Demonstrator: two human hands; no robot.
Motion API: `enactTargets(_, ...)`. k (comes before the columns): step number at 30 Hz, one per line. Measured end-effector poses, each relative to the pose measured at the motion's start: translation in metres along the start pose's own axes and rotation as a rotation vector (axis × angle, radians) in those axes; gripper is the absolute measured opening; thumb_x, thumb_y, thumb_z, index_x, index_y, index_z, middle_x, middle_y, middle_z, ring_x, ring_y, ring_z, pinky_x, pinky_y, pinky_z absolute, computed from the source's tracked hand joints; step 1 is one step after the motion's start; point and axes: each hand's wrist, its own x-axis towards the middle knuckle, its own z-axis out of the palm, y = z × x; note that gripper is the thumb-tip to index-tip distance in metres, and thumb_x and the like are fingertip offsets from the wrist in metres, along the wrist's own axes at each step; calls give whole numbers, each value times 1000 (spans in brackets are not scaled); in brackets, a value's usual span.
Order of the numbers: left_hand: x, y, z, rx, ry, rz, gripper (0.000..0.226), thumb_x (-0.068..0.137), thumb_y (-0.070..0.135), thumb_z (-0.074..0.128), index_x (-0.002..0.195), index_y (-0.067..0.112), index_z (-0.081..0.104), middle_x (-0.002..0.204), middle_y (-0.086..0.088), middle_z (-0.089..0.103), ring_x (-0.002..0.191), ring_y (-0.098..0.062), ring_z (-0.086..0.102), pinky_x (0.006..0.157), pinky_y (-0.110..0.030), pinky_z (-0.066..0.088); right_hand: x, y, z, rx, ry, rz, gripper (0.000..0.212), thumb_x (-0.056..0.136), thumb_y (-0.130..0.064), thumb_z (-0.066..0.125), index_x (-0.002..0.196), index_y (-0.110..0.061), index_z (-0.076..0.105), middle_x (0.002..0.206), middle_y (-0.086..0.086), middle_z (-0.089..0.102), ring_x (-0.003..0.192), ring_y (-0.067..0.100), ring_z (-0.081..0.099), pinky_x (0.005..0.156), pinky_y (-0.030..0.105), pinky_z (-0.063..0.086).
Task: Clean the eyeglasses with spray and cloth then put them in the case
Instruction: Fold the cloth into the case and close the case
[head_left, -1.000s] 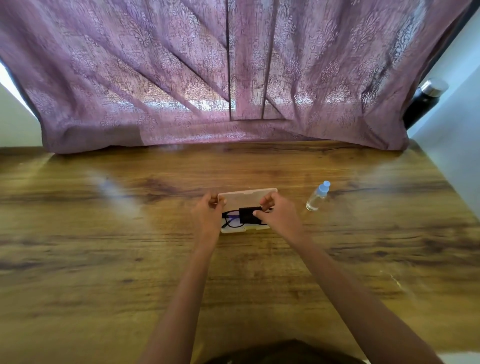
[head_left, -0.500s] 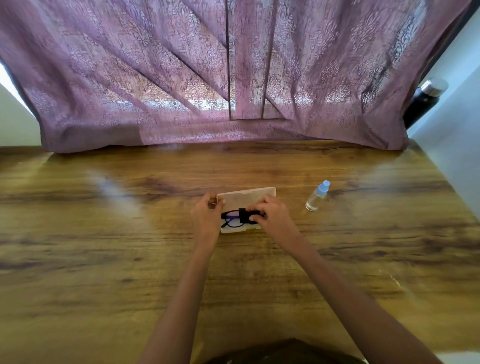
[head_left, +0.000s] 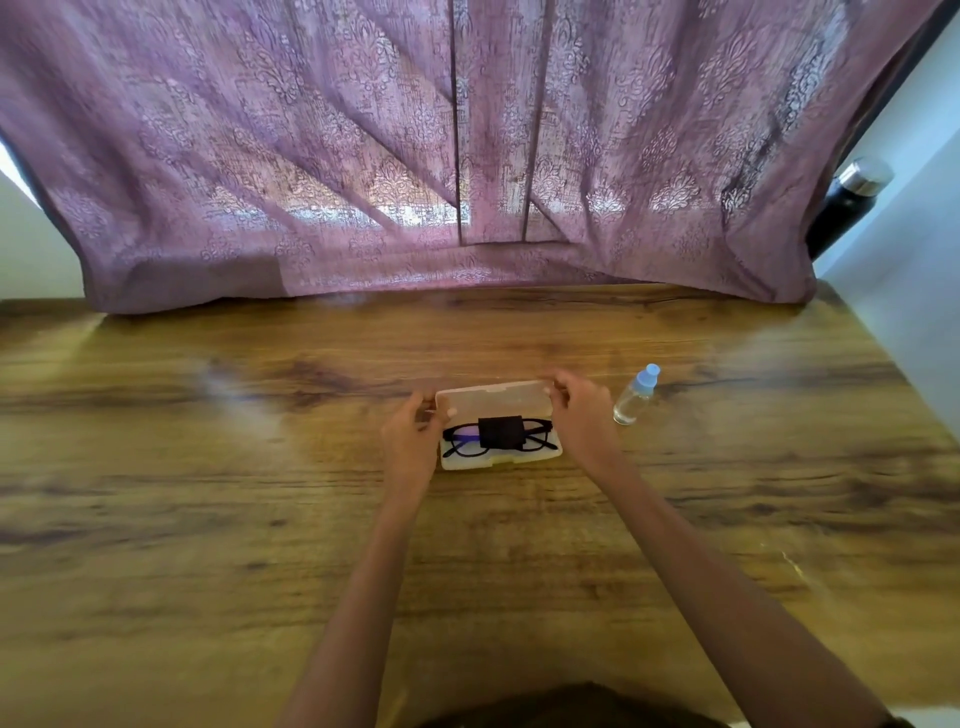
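A translucent white glasses case (head_left: 493, 402) lies open on the wooden table (head_left: 208, 519), its lid raised at the back. Black-framed eyeglasses (head_left: 465, 436) rest inside it, with a folded black cloth (head_left: 500, 432) laid over their middle. My left hand (head_left: 410, 441) grips the lid's left end with thumb and fingers. My right hand (head_left: 584, 418) holds the lid's right end. A small clear spray bottle (head_left: 635, 397) with a pale blue cap stands just right of my right hand.
A purple patterned curtain (head_left: 441, 156) hangs along the table's far edge. A dark flask (head_left: 847, 208) with a metal cap stands at the back right, beside a pale wall. The table's right edge runs diagonally near the bottle.
My right hand let go of the black cloth, leaving it on the glasses, and moved up to the lid's right end. My left hand stayed at the lid's left end.
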Motion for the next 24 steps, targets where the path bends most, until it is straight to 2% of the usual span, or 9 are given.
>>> enactTargets(2,1,-3,-6,-20,-148,12,32,85,23,71,115,25,59,92,23,55,89,-5,59,64,-10,42,2,3,0,6,21,28,24,96,-5,55,115,-8,70,105,4,74,83,9,63,72,2,36)
enactTargets(5,-4,-9,-17,-18,-379,29,85,71,30,82,143,33,35,116,18,56,100,2,55,73,-12,46,3,4,1,34,23,26,24,95,-4,55,113,-7,71,105,3,74,83,4,60,76,10,40)
enactTargets(7,-8,-17,-24,16,-473,-2,120,58,40,88,151,35,11,139,8,45,119,-10,49,92,-25,47,3,5,2,24,31,9,23,95,-3,56,112,-7,71,102,3,74,76,0,57,70,4,37)
enactTargets(9,-12,-22,-29,76,-527,-7,137,53,47,89,151,38,-6,153,0,32,135,-22,37,107,-44,40,3,7,3,22,44,1,23,95,-3,56,112,-7,71,99,2,74,65,-6,52,63,0,38)
enactTargets(10,-13,-24,-30,107,-524,0,136,54,46,88,150,40,-8,155,-1,30,136,-25,36,108,-49,38,2,8,3,25,50,0,23,95,-3,56,111,-7,72,98,2,74,63,-8,51,63,0,38)
enactTargets(12,-13,-25,-29,140,-477,9,125,62,37,87,149,45,-4,153,-2,33,131,-25,42,104,-47,42,2,8,3,29,60,-4,23,94,-3,57,111,-7,72,98,2,74,64,-8,52,63,-1,38)
enactTargets(15,-11,-28,-24,144,-430,41,111,69,28,84,147,47,9,144,2,43,112,-14,51,85,-27,49,1,9,1,26,60,-16,22,94,-3,58,111,-7,72,100,2,74,72,0,57,64,-1,38)
enactTargets(17,-11,-32,-24,170,-421,56,108,69,29,84,147,47,12,140,4,45,105,-9,51,78,-21,47,-2,10,0,42,42,-27,23,94,-4,57,112,-9,71,99,0,74,72,4,61,65,1,41)
enactTargets(24,-13,-31,-27,268,-382,113,102,71,34,82,142,57,13,133,3,52,103,-12,55,92,-39,51,-20,24,-11,63,20,-189,22,93,-4,60,112,-10,70,91,-3,74,59,5,62,57,15,52)
